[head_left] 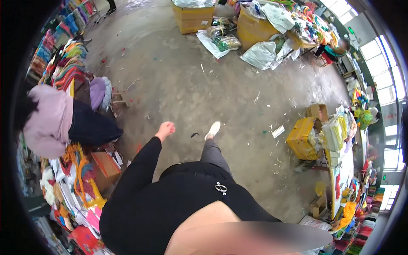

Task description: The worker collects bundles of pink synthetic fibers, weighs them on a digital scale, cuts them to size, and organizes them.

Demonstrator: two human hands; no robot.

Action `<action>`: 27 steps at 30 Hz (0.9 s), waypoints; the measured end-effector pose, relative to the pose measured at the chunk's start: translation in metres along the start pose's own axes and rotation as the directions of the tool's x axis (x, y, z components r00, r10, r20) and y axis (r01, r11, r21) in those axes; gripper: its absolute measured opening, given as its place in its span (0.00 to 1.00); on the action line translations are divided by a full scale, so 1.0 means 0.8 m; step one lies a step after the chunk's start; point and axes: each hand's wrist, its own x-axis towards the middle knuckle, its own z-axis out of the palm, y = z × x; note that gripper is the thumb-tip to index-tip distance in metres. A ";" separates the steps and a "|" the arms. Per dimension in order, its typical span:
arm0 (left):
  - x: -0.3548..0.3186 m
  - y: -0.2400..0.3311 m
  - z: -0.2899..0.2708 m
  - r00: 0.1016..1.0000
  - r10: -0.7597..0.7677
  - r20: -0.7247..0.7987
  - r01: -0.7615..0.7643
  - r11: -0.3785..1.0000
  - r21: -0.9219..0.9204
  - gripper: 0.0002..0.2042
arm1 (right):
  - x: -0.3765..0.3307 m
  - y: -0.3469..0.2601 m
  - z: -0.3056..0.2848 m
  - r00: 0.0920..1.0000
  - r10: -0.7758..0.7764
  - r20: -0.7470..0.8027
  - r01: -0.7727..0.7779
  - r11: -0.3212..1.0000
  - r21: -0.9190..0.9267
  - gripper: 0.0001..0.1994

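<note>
My left hand (166, 129) hangs at my left side over the concrete floor (178, 89). Its fingers are curled loosely inward, and nothing shows in them. The black sleeve (136, 172) covers that arm down to the wrist. My right hand is out of view, hidden behind my body or beyond the picture. One leg in grey trousers, with a white shoe (212, 130), is stretched forward. Just left of the shoe lies a small dark scrap (194, 135).
A person in a lilac top (49, 119) stands at the cluttered left table, near a stool (119, 102). Cartons (193, 19) and plastic bags (260, 55) stand ahead. At right, a yellow-taped carton (301, 138) adjoins a long table (346, 170). Another person (338, 52) sits far right.
</note>
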 end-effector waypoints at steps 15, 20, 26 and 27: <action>0.277 0.130 0.063 0.898 -0.421 -0.130 0.343 0.853 -0.393 0.05 | 0.253 -1.021 0.017 0.660 -0.743 0.112 0.626 0.462 -0.628 0.08; 0.315 0.148 0.072 0.984 -0.150 0.096 -0.028 0.401 0.916 0.11 | 0.357 -1.327 0.134 0.879 -0.477 0.005 0.441 0.810 -0.385 0.13; 0.548 0.284 0.106 0.943 -0.318 0.101 -0.019 0.251 0.968 0.16 | 0.461 -1.516 0.135 0.732 -0.614 0.297 0.594 0.361 -0.719 0.10; 0.645 0.354 0.139 0.893 -0.448 0.041 -0.046 0.000 0.999 0.16 | 0.469 -1.547 0.130 0.759 -0.565 0.324 0.548 0.287 -0.786 0.10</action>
